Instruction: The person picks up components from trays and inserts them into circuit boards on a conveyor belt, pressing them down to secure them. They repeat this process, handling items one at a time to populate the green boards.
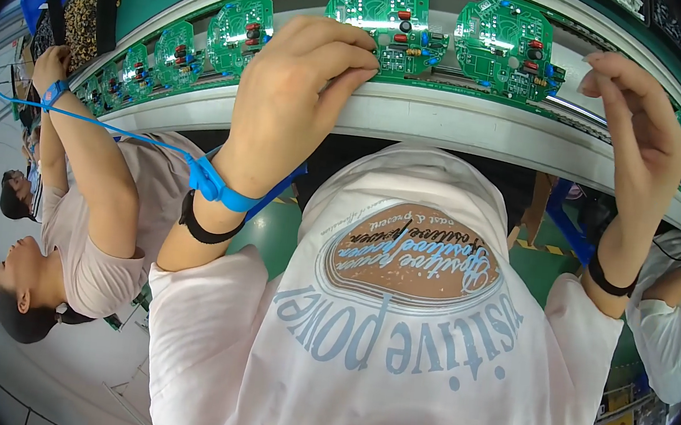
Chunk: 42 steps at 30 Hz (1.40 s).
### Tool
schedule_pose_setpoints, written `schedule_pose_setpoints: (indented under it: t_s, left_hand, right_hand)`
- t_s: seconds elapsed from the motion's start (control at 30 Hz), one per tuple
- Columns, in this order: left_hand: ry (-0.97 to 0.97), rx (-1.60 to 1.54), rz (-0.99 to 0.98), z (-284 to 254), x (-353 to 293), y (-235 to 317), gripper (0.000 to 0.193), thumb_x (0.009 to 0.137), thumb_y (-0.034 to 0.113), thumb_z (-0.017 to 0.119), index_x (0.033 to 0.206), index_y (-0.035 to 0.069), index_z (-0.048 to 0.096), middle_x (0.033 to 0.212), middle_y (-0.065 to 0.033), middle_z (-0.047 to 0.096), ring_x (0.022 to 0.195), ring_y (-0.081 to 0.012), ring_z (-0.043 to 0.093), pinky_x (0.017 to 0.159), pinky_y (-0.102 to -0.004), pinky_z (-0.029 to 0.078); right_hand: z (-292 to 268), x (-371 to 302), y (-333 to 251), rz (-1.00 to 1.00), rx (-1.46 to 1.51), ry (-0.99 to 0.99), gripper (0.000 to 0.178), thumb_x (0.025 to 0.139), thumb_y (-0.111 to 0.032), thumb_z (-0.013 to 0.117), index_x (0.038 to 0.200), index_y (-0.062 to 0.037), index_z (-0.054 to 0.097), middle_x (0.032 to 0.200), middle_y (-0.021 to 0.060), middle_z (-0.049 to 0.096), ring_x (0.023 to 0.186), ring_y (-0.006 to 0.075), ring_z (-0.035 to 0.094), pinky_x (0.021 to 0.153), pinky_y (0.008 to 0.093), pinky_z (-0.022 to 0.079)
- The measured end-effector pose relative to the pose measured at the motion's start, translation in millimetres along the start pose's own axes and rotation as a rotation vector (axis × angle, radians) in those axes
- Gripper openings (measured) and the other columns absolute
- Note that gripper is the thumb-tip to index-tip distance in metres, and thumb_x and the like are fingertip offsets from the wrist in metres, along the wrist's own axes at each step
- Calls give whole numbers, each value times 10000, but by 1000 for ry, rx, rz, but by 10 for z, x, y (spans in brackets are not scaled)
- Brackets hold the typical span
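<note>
My left hand (pixel 292 81) is closed over the left edge of a green circuit board (pixel 363 18), thumb and fingertips pressed together. Whether a small part sits between them is hidden. Red, black and blue components stand on that board. To its right lies a second green circuit board (pixel 495 37) with similar parts. Past this board's right edge my right hand (pixel 645 121) is raised with thumb and index finger pinched; anything between them is too small to make out. A blue strap (pixel 221 189) circles my left wrist, its cord running off to the left.
A pale rail (pixel 452 120) borders the track that carries the row of boards, with further boards (pixel 239 33) to the left. Loose small components (pixel 85 24) lie in a bin at far left, where a co-worker's hand (pixel 50 66) reaches. Another person's sleeve (pixel 667 334) shows at right.
</note>
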<state>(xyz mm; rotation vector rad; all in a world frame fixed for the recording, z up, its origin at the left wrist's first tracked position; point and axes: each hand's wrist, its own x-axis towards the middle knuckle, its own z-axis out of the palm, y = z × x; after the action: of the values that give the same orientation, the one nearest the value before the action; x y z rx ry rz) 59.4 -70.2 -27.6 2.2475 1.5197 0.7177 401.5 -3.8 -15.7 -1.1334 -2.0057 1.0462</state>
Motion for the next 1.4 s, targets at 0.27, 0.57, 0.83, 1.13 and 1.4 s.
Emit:
schedule_pose_setpoints:
  t_s: [0.27, 0.57, 0.83, 1.13, 1.4]
  left_hand:
    - [-24, 61, 3, 7, 14, 58, 147, 833, 3, 767, 973, 43, 752, 1087, -67, 737, 1016, -286, 668, 860, -367, 536]
    - [-73, 349, 180, 20, 72, 184, 99, 799, 61, 708, 895, 67, 685, 998, -62, 698, 933, -255, 652, 751, -383, 518]
    - [-128, 335, 224, -260, 692, 262, 137, 883, 14, 735, 1019, 23, 723, 960, -53, 722, 862, -246, 688, 765, -356, 552]
    - [117, 176, 355, 170, 1877, 7, 80, 854, 90, 717, 903, 34, 747, 886, -146, 638, 848, -371, 664, 774, -462, 544]
    - [272, 146, 564, 115, 2074, -9, 105, 880, 75, 720, 916, -22, 735, 851, -171, 713, 763, -330, 703, 702, -400, 558]
  right_hand:
    - [226, -10, 9, -140, 153, 67, 207, 1014, 63, 582, 1198, 94, 669, 1101, 130, 711, 972, 171, 688, 885, 282, 549]
    - [341, 17, -62, -36, 254, 136, 196, 985, 68, 617, 1169, 77, 684, 1073, 120, 726, 946, 170, 711, 875, 283, 554]
    - [384, 32, -164, 23, 274, 184, 178, 941, 62, 679, 1118, 57, 705, 1060, 97, 737, 947, 162, 732, 854, 262, 549]
    - [352, 23, -76, -33, 102, 215, 232, 903, 67, 715, 1130, 24, 703, 1093, 79, 736, 935, 158, 738, 821, 272, 564]
    - [460, 261, -211, -269, -419, 185, 225, 832, 26, 767, 1046, -36, 734, 1062, 75, 703, 946, 243, 699, 797, 324, 550]
